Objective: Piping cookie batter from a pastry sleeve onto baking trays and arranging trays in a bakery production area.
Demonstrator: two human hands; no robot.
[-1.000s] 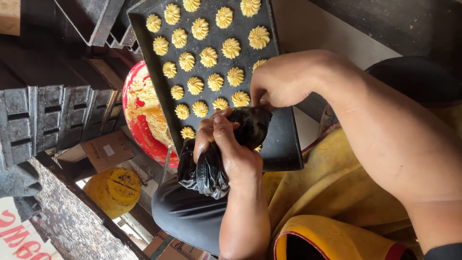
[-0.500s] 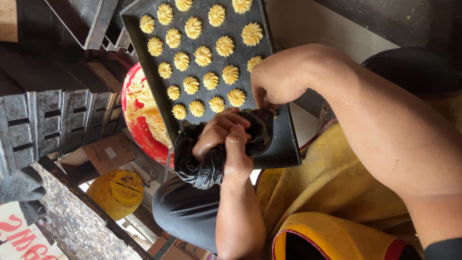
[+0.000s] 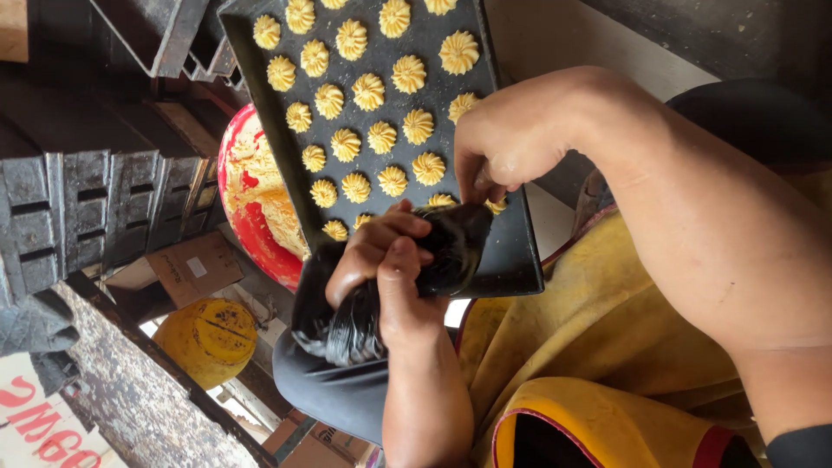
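Black and soft, the piping bag (image 3: 390, 286) is squeezed tight between both hands, right over the near end of the dark baking tray (image 3: 511, 260). The left hand (image 3: 381, 269) is wrapped all the way around the fat back part of the bag, with its fingers curled shut on it and the twisted end of the bag sticking out behind the fist. The right hand (image 3: 507, 143) comes in from the other side, just ahead of the left hand, and pinches the front tip of the bag with bent fingers, down close to the tray. Past both hands, the tray is covered with rows of little yellow dough swirls (image 3: 381, 139), each with ridges like a star. The nearest swirls sit just beside the fingers of the right hand. Beside the left hand, past the edge of the tray, is a red bowl (image 3: 251, 199) smeared with yellow dough. Further off on that side is a round yellow container (image 3: 208, 338)
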